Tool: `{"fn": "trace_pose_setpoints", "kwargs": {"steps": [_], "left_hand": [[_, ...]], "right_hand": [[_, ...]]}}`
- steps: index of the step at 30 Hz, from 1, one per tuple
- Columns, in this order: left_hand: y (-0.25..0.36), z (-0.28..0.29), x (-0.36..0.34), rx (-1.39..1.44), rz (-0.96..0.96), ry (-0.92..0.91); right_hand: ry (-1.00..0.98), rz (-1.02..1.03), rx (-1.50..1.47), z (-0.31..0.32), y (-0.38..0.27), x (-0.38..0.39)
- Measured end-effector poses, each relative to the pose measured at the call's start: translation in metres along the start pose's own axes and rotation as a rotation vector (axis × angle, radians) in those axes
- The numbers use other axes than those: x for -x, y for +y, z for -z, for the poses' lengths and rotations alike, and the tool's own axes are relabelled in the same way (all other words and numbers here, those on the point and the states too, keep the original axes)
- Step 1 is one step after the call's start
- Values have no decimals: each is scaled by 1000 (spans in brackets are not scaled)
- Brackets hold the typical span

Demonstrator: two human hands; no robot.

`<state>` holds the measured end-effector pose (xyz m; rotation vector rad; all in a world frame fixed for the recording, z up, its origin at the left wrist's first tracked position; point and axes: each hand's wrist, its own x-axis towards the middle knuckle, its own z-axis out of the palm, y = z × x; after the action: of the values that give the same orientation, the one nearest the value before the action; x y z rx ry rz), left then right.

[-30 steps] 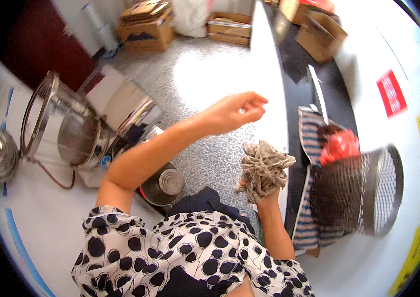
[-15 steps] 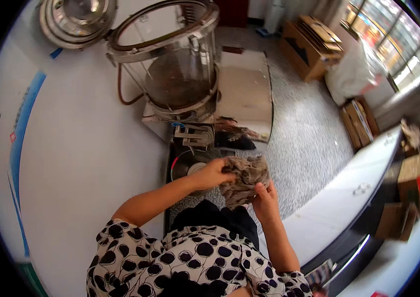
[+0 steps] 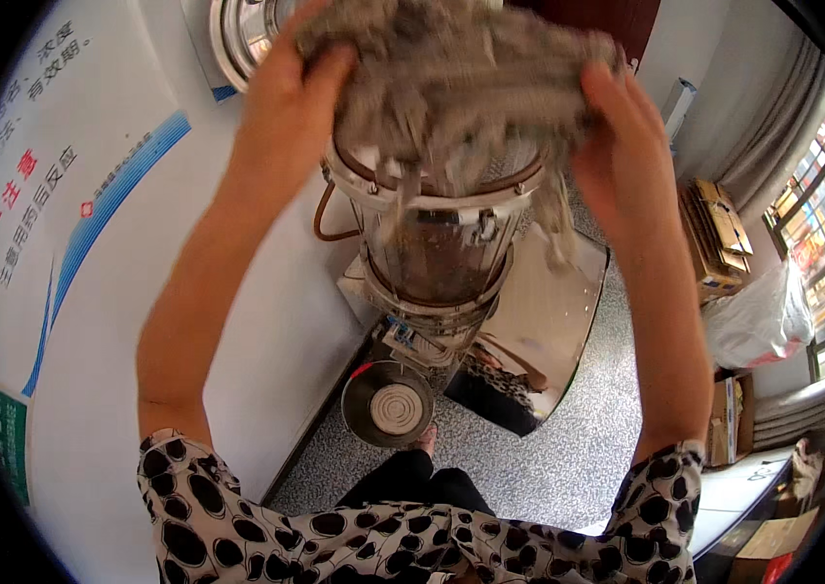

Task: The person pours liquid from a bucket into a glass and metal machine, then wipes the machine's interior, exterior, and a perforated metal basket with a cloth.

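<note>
A grey-brown bunched cloth is stretched between my raised hands, slightly blurred, with loose strands hanging down. My left hand grips its left end, and my right hand pinches the right end between thumb and fingers. Behind and below the cloth stands a clear-walled cylinder machine with metal rims. The cloth hides much of its open top, so I cannot tell whether they touch. A round metal lid is at the upper left, partly covered by my left hand.
A metal bowl with a pale ringed disc sits by my feet. To the machine's right leans a mirror-like panel. A printed white wall runs along the left. Folded cardboard and a white plastic bag stand by the window.
Both hands have risen from in front of my body to the machine's top, carrying the cloth. My hands are farther apart, and the cloth is spread wider. The view has shifted.
</note>
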<state>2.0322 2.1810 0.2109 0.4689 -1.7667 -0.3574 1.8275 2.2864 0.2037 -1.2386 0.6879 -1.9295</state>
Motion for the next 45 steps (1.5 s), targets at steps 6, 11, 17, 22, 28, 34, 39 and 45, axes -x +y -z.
{"fn": "trace_pose_setpoints", "kwargs": {"steps": [6,11,17,22,28,34,39,45], "left_hand": [[-111,-51,-67,-225,-270,-252],[-213,-128,-38,-490,-65,-1458],[-321,-200,44,-471,220,-1875],[-327,-212,59,-338,386,-2022],[-310,-223,55,-279,435,-2066],[-261,-188,21,-268,480,-1945],[-194,-181,-42,-448,268,-1416],[-129,-130,-87,201,389,-797]], "right_hand": [[-507,-396,1401,61,49,-123],[-524,107,1452,125,100,-76],[-282,242,1223,128,133,-62],[-259,260,1187,125,140,-65],[-212,278,1193,132,145,-65],[-211,258,1165,120,134,-65],[-83,-117,949,132,127,-77],[89,-776,117,85,105,-102]]}}
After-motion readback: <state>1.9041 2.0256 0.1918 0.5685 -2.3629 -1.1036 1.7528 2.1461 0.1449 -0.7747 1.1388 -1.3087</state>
